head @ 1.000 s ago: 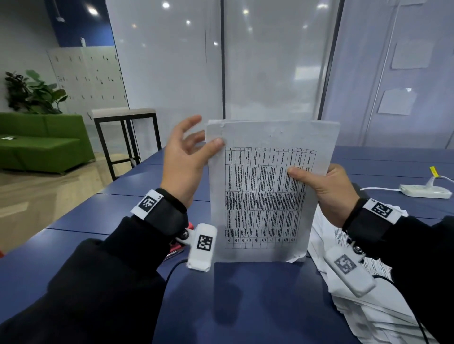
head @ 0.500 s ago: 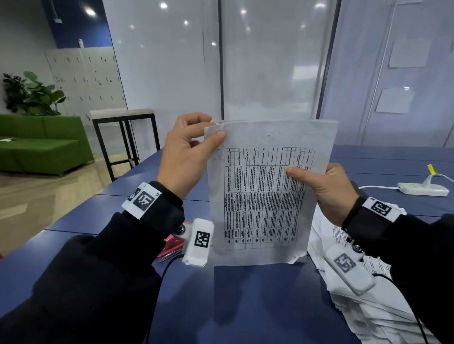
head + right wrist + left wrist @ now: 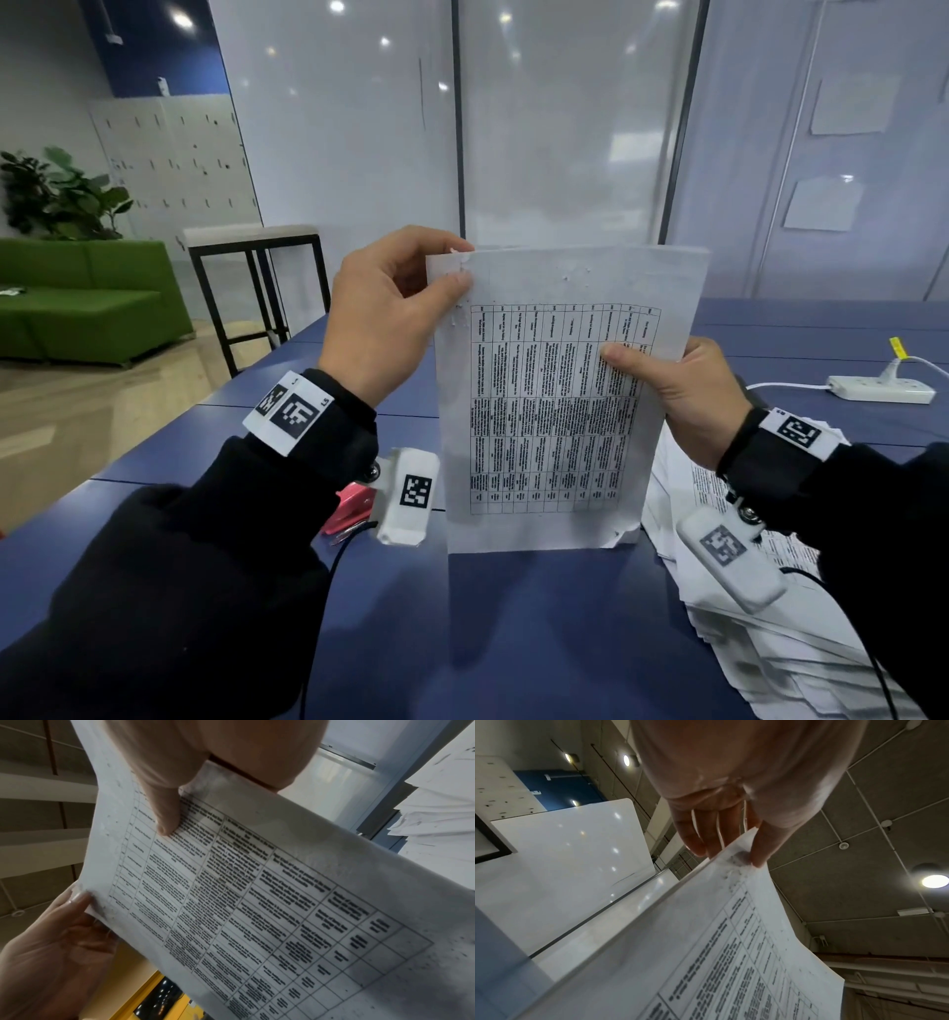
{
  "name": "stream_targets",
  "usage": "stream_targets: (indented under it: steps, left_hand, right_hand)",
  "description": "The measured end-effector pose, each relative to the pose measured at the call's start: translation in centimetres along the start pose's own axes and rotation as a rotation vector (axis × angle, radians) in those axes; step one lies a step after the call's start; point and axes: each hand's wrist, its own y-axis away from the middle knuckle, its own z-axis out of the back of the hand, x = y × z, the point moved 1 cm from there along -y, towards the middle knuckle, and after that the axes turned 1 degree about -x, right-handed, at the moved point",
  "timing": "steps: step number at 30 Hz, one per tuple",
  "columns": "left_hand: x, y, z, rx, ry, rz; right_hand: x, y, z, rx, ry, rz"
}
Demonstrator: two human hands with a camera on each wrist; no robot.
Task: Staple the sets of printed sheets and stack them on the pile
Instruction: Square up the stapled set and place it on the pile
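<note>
left hand (image 3: 382, 321): thumb and fingers pinch the top left corner of the set of printed sheets (image 3: 554, 401).
right hand (image 3: 678, 390): grips the set's right edge, thumb on the printed table, fingers behind.
sheets: held upright between both hands, bottom edge on the blue table (image 3: 513, 642).
pile (image 3: 744, 606): loose white papers lying just right of the set.
stapler (image 3: 352, 506): red, on the table under the left wrist.

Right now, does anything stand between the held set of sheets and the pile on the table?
Nothing visible does. The set of sheets stands upright on the table, and the pile lies just to its right, under the right hand.
</note>
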Motion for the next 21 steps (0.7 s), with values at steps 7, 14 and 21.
stream_targets:
  steps: [7,14,21]
  left_hand:
    - [-0.13,-0.11,0.11,0.016,-0.059,0.004]
    - [0.22,-0.51,0.56,-0.121,-0.06,0.043]
    - [0.47,-0.59,0.78,-0.117,-0.039,0.061]
  right_hand:
    - [0.05,0.13,0.14,0.01,0.004,0.013]
    - [0.18,0.3,0.04,0.014,0.02,0.015]
    - [0.31,0.41,0.1,0.024,0.027,0.013]
